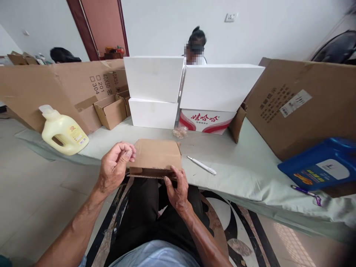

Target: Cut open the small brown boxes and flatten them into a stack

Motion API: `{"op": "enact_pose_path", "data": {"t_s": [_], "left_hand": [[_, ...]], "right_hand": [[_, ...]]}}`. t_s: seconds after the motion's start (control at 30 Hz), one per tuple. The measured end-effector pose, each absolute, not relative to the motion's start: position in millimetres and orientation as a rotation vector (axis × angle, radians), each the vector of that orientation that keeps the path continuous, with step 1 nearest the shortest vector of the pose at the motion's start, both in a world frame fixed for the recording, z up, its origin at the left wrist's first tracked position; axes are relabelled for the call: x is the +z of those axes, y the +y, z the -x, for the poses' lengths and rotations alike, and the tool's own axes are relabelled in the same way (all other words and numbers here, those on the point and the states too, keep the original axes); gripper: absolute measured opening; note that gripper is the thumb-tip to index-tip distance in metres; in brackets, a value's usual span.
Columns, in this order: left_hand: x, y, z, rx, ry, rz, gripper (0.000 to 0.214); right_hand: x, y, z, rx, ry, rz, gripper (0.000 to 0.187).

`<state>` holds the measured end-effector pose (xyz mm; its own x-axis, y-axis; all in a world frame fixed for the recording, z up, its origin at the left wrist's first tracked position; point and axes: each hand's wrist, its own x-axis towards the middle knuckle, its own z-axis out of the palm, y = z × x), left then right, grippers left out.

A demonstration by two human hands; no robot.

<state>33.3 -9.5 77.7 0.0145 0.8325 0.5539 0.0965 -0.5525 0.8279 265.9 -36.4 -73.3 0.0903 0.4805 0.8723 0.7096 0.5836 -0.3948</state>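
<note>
A small brown cardboard box (pixel 157 152) lies at the table's near edge, its long open side toward me with a gap under the top panel. My right hand (pixel 178 187) grips the box's front right edge, fingers on top and thumb at the opening. Beside the left end, my left hand (pixel 116 163) is closed in a pinch with fingers curled; anything held there is too small or clear to make out. To the right of the box rests a white craft knife (pixel 201 165). A crumpled clump of clear film (pixel 180 132) lies behind the box.
White boxes (pixel 154 79) and a red-and-white printed carton (pixel 207 121) are stacked behind. Large cardboard panels (pixel 314 100) flank both sides. A yellow jug (pixel 65 131) stands left, a blue jug (pixel 319 163) leans right near a purple pen (pixel 306 193). A person (pixel 197 42) is beyond.
</note>
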Motion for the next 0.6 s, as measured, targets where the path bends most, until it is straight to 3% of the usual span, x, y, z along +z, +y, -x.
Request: {"op": "enact_pose_path", "data": {"t_s": [0.13,0.33,0.5,0.6], "left_hand": [[70,-5,-47,1.531,0.958,-1.584,0.03],[63,-4,-59,1.386,0.979,-1.667,0.026],[72,-16,-73,1.203,0.951,-2.052,0.021],[75,-22,-77,1.154,0.912,-2.163,0.018]], "right_hand": [[-66,-20,-275,-0.116,-1.756,1.054,0.05],[-11,-42,-299,-0.028,-1.563,1.064,0.021],[45,-37,-298,0.446,-1.645,0.865,0.053],[52,-29,-294,0.679,-1.65,0.765,0.044]]}}
